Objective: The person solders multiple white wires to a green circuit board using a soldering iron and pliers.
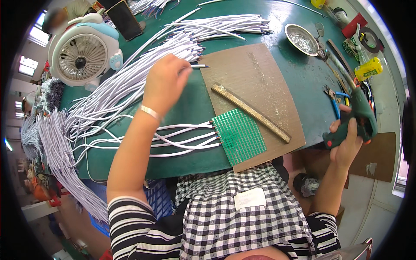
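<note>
The left hand [170,78], slightly blurred, has its fingertips pinched on a white cable [200,66] whose dark-tipped end juts out over the edge of a brown mat [240,65]. The right hand [346,141] is wrapped round the grip of a green soldering gun [365,113]; its barrel reaches toward the rim of a metal dish [299,40] of shiny bits, and I cannot tell whether the tip touches it. The green board [238,138] lies on the mat, near the front edge of the surface [184,106], with several wired leads [184,144] running left from its left edge, beneath the left forearm. A bar [251,112] lies aslant over the board's upper corner and seems to weigh it down. The likeliest trouble is a snag: the forearm could catch the leads, twisting the board or straining the joints, especially if the bar is light. The contacts look closely spaced, so a misplaced cable end or too much solder might bridge neighbours. If the gun is hot, a low swing could scorch the leads or the pliers [334,103] near the right hand. The heap [130,73] beside the left hand might also drag its cable off line.
</note>
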A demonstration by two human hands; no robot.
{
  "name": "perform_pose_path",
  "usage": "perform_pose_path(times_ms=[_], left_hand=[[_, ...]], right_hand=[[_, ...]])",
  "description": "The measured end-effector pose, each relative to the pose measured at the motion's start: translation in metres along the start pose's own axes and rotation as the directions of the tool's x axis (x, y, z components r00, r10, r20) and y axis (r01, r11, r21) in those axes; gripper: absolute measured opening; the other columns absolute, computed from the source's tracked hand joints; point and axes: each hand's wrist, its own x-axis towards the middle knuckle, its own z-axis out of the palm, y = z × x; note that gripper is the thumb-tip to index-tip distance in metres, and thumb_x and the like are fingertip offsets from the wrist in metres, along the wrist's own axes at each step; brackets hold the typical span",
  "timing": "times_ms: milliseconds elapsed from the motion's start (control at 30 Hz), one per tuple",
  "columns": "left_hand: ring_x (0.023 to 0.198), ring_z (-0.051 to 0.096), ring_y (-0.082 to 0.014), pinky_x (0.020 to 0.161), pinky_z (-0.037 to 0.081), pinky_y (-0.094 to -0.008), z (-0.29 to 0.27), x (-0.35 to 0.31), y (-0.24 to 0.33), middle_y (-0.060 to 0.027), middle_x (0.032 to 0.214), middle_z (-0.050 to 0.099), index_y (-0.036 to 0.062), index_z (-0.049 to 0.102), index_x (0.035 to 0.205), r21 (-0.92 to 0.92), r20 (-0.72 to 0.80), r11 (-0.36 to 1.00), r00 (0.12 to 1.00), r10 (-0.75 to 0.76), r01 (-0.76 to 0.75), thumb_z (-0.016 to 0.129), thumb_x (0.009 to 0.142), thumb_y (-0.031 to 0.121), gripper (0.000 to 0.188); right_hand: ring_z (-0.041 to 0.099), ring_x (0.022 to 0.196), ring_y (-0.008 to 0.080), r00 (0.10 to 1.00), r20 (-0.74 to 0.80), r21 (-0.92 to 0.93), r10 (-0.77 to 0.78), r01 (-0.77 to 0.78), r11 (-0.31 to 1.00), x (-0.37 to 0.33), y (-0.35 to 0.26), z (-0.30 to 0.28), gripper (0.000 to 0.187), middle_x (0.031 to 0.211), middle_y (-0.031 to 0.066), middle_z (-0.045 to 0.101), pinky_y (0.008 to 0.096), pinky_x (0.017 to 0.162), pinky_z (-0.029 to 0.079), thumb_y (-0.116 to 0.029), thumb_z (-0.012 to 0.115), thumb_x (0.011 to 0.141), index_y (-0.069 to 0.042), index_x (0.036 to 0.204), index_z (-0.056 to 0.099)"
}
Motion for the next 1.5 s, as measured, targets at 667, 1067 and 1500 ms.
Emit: perform_pose_path(times_ms=[667, 1067, 1500], left_hand=[[0.053, 0.051, -0.0136, 0.044, 0.040, -0.0283, -0.029, -0.123, 0.112, 0.0002, 0.064, 0.041, 0.0133, 0.061, 0.096, -0.002, 0.505, 0.955, 0.824, 0.256, -0.295, 0.060, 0.074, 0.014, 0.022], [0.061, 0.049, -0.0173, 0.053, 0.041, -0.0306, -0.004, -0.129, 0.101, -0.0027, 0.069, 0.041, 0.0080, 0.059, 0.115, 0.036, 0.379, 0.978, 0.908, 0.177, -0.206, 0.056, 0.074, 0.010, 0.041], [0.067, 0.059, -0.0234, 0.058, 0.047, -0.0352, 0.000, -0.124, 0.104, -0.0064, 0.078, 0.060, 0.0069, 0.056, 0.106, -0.111, 0.400, 0.994, 0.916, 0.021, 0.025, 0.059, 0.075, 0.005, 0.031]], right_hand=[[0.056, 0.056, 0.0154, 0.834, 0.371, 0.062, 0.407, -0.460, 0.886, -0.097, 0.004, -0.002, 0.061, 0.102, 0.0137, 0.058, 0.0283, 0.050, 0.046, -0.038, 0.063, 0.084, 0.008, 0.120, 0.044], [0.059, 0.063, 0.0196, 0.808, 0.402, 0.110, 0.431, -0.510, 0.853, -0.127, 0.010, 0.001, 0.055, 0.107, 0.0185, 0.060, 0.0313, 0.058, 0.050, -0.031, 0.062, 0.086, 0.006, 0.123, 0.046], [0.055, 0.067, 0.0140, 0.680, 0.499, -0.086, 0.538, -0.579, 0.811, -0.128, 0.002, 0.000, 0.053, 0.077, 0.0061, 0.059, 0.0268, 0.065, 0.043, -0.042, 0.059, 0.086, 0.002, 0.116, 0.057]])
